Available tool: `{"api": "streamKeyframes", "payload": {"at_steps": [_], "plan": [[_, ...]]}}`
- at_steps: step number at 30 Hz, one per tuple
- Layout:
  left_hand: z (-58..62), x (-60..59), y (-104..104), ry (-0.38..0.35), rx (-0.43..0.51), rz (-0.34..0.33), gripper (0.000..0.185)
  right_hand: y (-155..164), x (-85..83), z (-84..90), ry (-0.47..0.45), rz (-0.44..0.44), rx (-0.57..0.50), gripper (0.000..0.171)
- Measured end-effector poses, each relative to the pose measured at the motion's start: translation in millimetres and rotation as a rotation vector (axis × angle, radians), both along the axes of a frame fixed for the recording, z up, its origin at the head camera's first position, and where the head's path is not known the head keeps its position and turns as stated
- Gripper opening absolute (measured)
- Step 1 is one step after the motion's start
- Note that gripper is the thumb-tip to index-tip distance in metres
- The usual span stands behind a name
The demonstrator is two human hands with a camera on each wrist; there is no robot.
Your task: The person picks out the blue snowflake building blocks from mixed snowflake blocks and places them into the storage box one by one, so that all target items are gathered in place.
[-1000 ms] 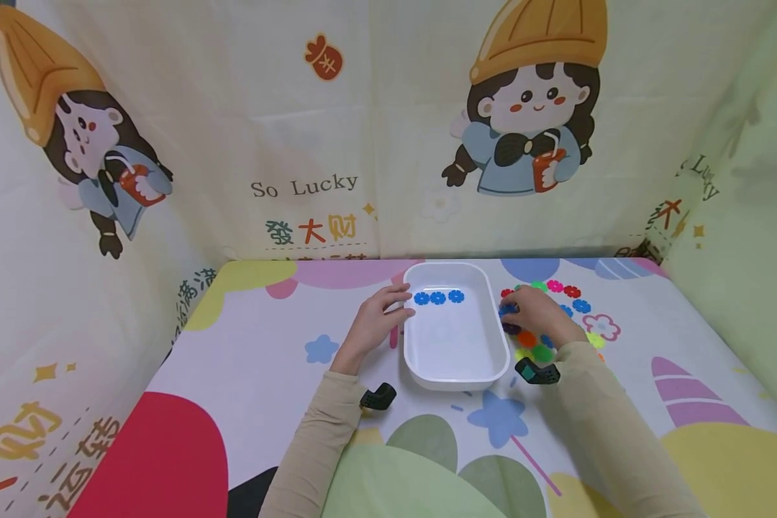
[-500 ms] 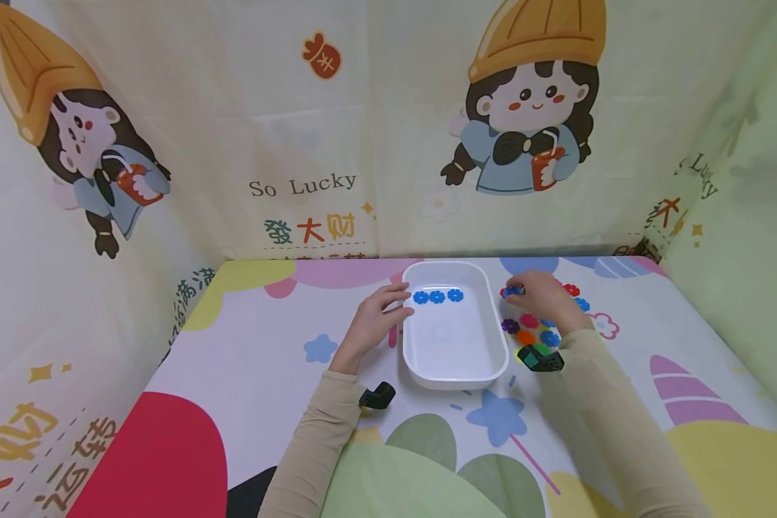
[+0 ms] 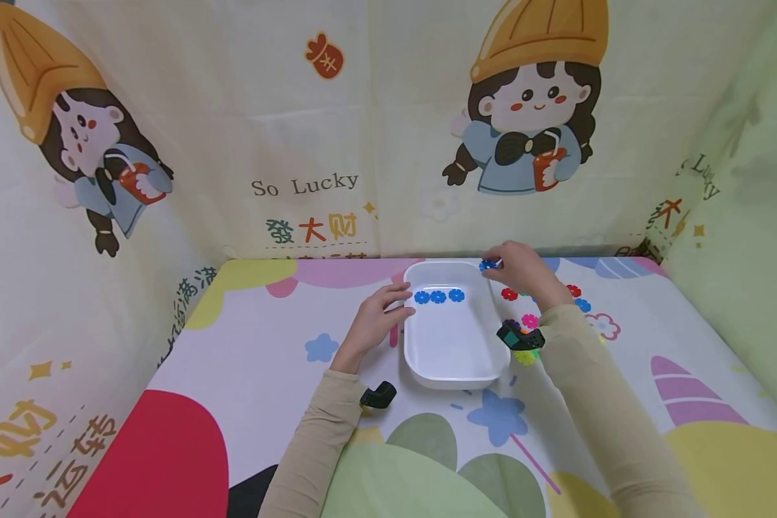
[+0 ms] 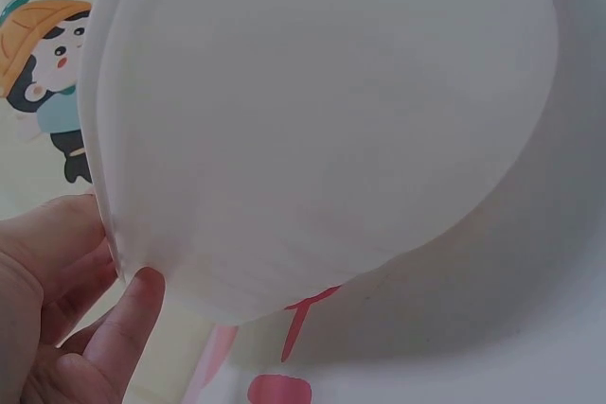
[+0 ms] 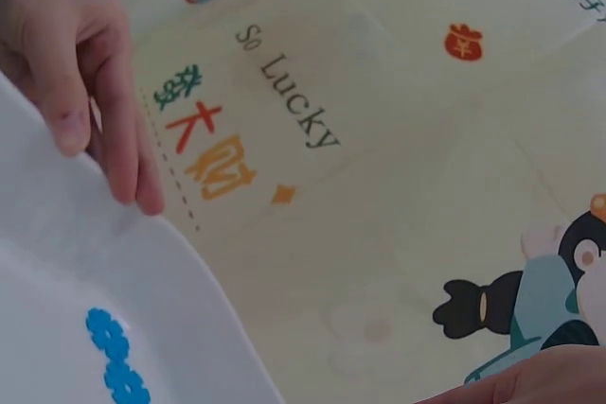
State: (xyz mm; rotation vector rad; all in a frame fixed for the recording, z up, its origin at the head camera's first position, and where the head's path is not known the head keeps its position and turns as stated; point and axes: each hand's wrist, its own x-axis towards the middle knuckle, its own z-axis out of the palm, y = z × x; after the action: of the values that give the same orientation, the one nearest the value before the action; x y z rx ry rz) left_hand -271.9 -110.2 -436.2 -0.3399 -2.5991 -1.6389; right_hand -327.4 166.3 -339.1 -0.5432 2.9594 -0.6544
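A white plastic tray (image 3: 456,367) stands on the table, with three blue flower-shaped discs (image 3: 438,297) in a row near its far end. My left hand (image 3: 374,321) holds the tray's left rim; in the left wrist view its thumb (image 4: 133,314) lies against the outer wall. Between thumb and fingers, my right hand (image 3: 523,272) pinches another blue flower-shaped disc (image 3: 488,265) over the tray's far right corner. In the right wrist view only an edge of the right hand (image 5: 540,380) shows, and the disc it pinches is out of sight.
To the right of the tray lie several loose discs in mixed colours, among them a red one (image 3: 509,294), a pink one (image 3: 529,321) and a yellow one (image 3: 526,357), partly hidden by the right arm. A printed curtain (image 3: 401,144) rises behind the patterned table (image 3: 278,360).
My right hand has picked up a blue disc from the loose ones and moved away from me and left to the tray's far right corner. My left hand has stayed at the rim.
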Motion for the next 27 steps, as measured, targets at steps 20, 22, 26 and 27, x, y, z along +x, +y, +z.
{"api": "streamKeyframes", "payload": {"at_steps": [20,22,26,27], "plan": [[0.9,-1.1,-1.1,0.008,0.012,-0.038,0.039,-57.4,-15.3,-30.6,-0.072,0.266,-0.092,0.039],[0.6,-1.2,-1.3,0.015,0.012,-0.042,0.038,-59.2,-16.2,-36.2,-0.094,0.269,-0.094,0.038],[-0.6,-2.1,-2.1,0.023,0.016,-0.045,0.039,-62.5,-19.0,-45.7,-0.112,0.272,-0.093,0.036],[-1.0,-2.4,-2.3,0.025,0.015,-0.046,0.039,-63.3,-19.8,-47.6,-0.107,0.279,-0.087,0.036]]}}
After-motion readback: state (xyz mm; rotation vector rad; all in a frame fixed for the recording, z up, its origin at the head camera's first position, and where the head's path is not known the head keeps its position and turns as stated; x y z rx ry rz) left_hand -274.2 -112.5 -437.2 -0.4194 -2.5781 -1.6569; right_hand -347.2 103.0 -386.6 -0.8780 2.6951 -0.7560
